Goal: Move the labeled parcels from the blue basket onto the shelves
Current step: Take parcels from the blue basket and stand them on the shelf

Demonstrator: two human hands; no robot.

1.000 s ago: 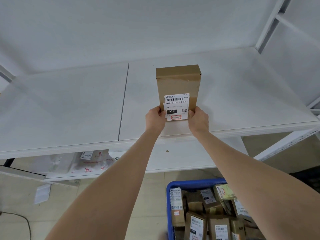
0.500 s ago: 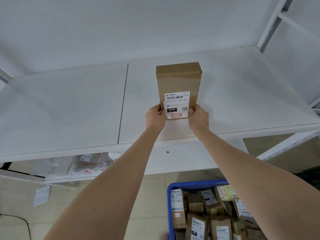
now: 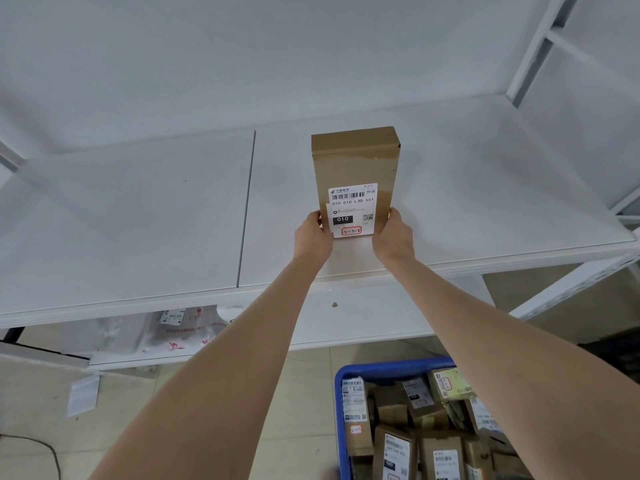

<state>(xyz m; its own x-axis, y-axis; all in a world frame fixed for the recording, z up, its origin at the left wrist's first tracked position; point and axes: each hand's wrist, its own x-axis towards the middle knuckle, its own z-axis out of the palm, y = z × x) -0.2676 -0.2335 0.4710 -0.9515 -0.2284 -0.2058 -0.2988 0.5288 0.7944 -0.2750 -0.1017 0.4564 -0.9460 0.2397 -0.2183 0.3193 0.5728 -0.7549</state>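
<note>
A tall brown cardboard parcel (image 3: 355, 164) with a white barcode label stands upright on the white shelf (image 3: 138, 220), right of the seam between two boards. My left hand (image 3: 311, 237) grips its lower left edge and my right hand (image 3: 393, 237) its lower right edge. The blue basket (image 3: 388, 368) sits on the floor at the bottom right, filled with several labeled brown parcels (image 3: 436, 455); my right forearm covers part of it.
A lower shelf (image 3: 363, 320) holds white plastic mailer bags (image 3: 173, 330) at the left. White shelf uprights (image 3: 533, 57) stand at the right. A white paper slip (image 3: 83, 393) and a dark cable (image 3: 41, 448) lie on the tiled floor.
Both hands have pushed the upright parcel a little farther back on the shelf. The grip has stayed the same.
</note>
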